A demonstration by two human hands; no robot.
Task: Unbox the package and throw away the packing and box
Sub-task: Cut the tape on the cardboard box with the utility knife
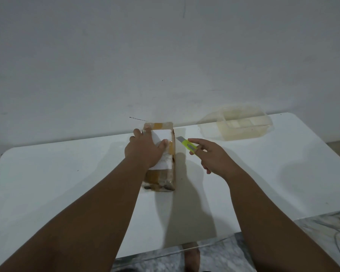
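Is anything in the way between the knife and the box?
Nothing visible. The right hand holds the yellow cutter just right of the taped box, with only bare table between blade and box. The left hand presses on the box top, left of the blade.

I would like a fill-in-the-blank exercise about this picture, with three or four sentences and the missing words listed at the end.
1. The left hand lies flat on top of the taped cardboard ____.
2. The right hand holds a utility knife whose handle is ____ in colour.
3. The package rests on a white ____.
4. The clear plastic container stands at the far ____ side of the table.

Missing words: package; yellow-green; table; right
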